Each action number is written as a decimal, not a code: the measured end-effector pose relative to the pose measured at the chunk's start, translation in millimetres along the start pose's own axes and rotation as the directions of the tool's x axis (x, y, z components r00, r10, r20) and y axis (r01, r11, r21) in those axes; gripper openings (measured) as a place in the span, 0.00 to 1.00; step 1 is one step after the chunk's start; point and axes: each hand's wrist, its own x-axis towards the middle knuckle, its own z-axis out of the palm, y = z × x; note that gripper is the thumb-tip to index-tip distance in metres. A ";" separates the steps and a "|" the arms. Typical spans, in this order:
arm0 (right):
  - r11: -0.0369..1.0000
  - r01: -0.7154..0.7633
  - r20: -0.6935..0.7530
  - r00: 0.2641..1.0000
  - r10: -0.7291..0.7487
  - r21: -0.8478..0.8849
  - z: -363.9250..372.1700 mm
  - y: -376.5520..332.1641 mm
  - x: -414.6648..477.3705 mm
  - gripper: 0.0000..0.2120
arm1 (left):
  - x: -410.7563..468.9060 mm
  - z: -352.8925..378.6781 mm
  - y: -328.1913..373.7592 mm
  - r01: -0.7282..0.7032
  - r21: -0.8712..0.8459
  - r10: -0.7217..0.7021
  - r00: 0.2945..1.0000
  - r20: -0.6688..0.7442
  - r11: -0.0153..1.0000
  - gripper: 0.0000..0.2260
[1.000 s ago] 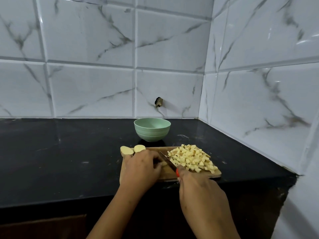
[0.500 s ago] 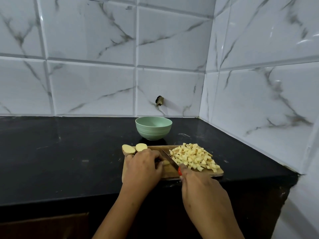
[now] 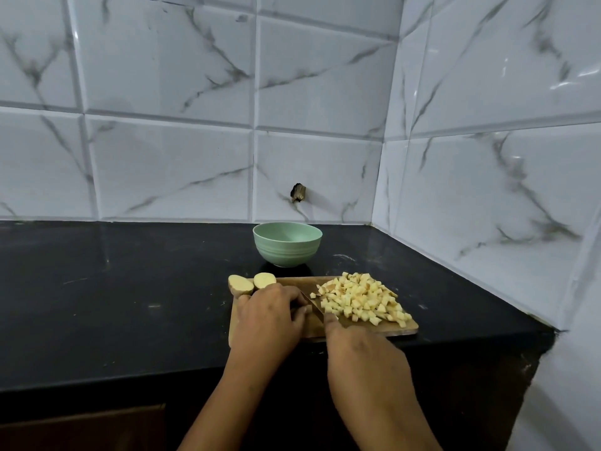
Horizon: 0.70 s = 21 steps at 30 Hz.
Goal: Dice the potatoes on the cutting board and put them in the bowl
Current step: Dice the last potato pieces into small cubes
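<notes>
A wooden cutting board (image 3: 396, 330) lies near the counter's front edge. A heap of diced potato (image 3: 359, 297) covers its right half. Two potato halves (image 3: 241, 284) (image 3: 264, 280) rest cut side up at its far left corner. My left hand (image 3: 268, 315) presses down on the board's middle, fingers curled over a potato piece that stays hidden. My right hand (image 3: 361, 349) grips a knife (image 3: 312, 304); the blade points away from me between my left fingers and the heap. A pale green bowl (image 3: 287, 244) stands empty just behind the board.
The black countertop (image 3: 113, 304) runs left from the board. White marble-look tiled walls (image 3: 487, 190) close the back and right side, meeting in a corner behind the bowl. A small dark fitting (image 3: 298, 192) sticks out of the back wall.
The knife blade has shifted slightly forward beside my left fingers, and the view has tilted a little. Both hands stay at the same spot on the board.
</notes>
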 end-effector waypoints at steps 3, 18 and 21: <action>0.999 -0.004 -0.052 0.999 0.006 0.039 -3.7 8.8 -0.3 0.28 | -0.5 0.2 -0.7 0.023 -0.012 -0.023 1.000 0.008 1.000 0.07; 0.996 0.023 -0.072 0.997 -0.017 0.090 2.4 7.5 4.7 0.23 | -2.2 -0.4 1.3 0.016 -0.037 -0.016 1.000 -0.005 0.999 0.09; 0.989 0.009 -0.147 0.989 0.013 0.148 1.3 15.2 8.8 0.19 | -1.5 0.1 0.4 0.025 -0.046 -0.024 1.000 0.009 0.999 0.14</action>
